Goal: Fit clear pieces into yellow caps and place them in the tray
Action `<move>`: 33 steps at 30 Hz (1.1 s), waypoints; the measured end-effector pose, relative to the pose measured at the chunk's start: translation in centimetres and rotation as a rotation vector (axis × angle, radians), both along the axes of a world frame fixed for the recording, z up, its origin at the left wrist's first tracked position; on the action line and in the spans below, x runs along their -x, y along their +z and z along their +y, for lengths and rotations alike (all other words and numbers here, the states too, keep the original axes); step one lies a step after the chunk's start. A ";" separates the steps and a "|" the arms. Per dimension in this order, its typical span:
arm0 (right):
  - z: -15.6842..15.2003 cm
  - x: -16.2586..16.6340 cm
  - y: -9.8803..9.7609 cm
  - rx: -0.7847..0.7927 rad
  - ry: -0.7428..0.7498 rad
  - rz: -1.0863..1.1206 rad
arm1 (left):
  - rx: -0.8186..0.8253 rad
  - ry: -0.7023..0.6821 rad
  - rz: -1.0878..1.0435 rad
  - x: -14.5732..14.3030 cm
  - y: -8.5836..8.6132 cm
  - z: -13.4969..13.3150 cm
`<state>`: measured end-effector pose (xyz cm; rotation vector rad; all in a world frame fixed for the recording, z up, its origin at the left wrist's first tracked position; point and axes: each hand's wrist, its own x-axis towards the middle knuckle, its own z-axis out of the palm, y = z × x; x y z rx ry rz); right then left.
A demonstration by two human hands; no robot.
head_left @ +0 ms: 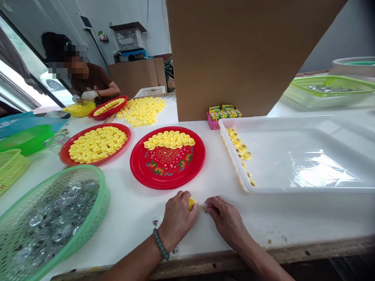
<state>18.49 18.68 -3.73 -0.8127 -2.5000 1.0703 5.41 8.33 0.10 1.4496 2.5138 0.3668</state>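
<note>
My left hand [177, 216] rests on the white table near its front edge, fingers curled around a small yellow cap [191, 203]. My right hand [224, 216] lies just to its right, fingertips pinched on a small clear piece [204, 207] that I cannot make out well. The two hands almost meet. Right behind them sits a red round tray [167, 173] with a few rows of yellow caps [169, 139] along its far side.
A green basket [96, 218] of clear glass pieces stands at the front left. Another red tray [123, 143] full of yellow caps lies behind it. A white plastic tray [234, 166] with finished pieces is on the right. A cardboard box [246, 54] rises behind. Another person works at the far left.
</note>
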 end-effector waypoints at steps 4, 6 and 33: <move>0.0 0.0 0.1 -0.038 -0.003 0.004 | -0.034 0.012 -0.027 1.0 1.3 -0.2; 0.0 0.1 0.1 -0.055 0.002 0.010 | -0.138 0.043 0.027 3.1 2.3 0.6; 0.5 0.6 -2.1 -0.064 0.028 0.049 | -0.060 0.134 0.232 20.0 -0.8 10.1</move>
